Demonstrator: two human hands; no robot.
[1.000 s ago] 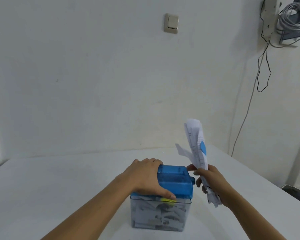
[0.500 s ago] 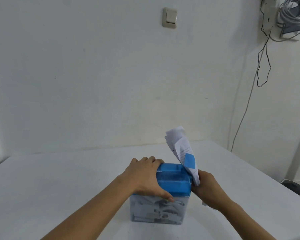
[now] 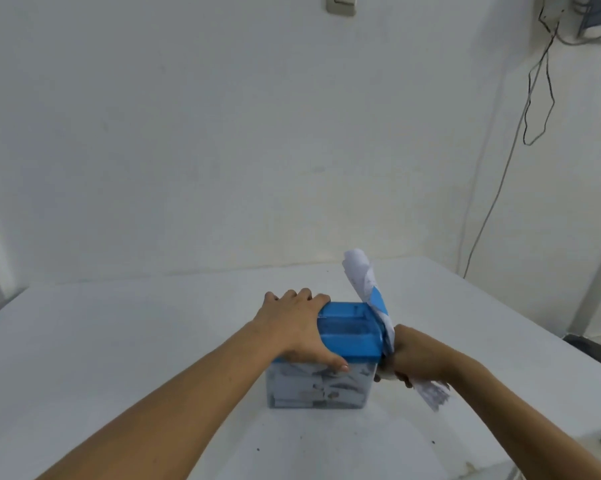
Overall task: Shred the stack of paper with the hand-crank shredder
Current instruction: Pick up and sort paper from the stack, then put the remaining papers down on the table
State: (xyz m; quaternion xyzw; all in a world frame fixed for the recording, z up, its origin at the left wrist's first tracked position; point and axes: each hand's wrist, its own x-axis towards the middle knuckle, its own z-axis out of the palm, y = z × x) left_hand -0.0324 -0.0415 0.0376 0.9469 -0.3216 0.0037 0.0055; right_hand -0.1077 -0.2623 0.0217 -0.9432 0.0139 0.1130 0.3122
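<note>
The hand-crank shredder (image 3: 349, 332) has a blue top and a clear bin (image 3: 318, 388) full of paper shreds. It stands on the white table (image 3: 119, 341) in front of me. My left hand (image 3: 297, 329) lies over the shredder's left side, thumb on the front edge, holding it down. My right hand (image 3: 413, 356) is against the shredder's right side and grips a crumpled bundle of printed paper (image 3: 368, 285). The paper sticks up above the hand and out below it. The crank is hidden behind my right hand.
The table's right edge (image 3: 534, 327) is close to the shredder. A dark object (image 3: 593, 348) sits on the floor beyond that edge. Cables (image 3: 534, 98) hang down the right wall, and a light switch (image 3: 340, 3) is on the back wall.
My right hand with the paper has dropped from beside the shredder's top to low against its right side. The left hand has stayed on the shredder. The camera has tilted down.
</note>
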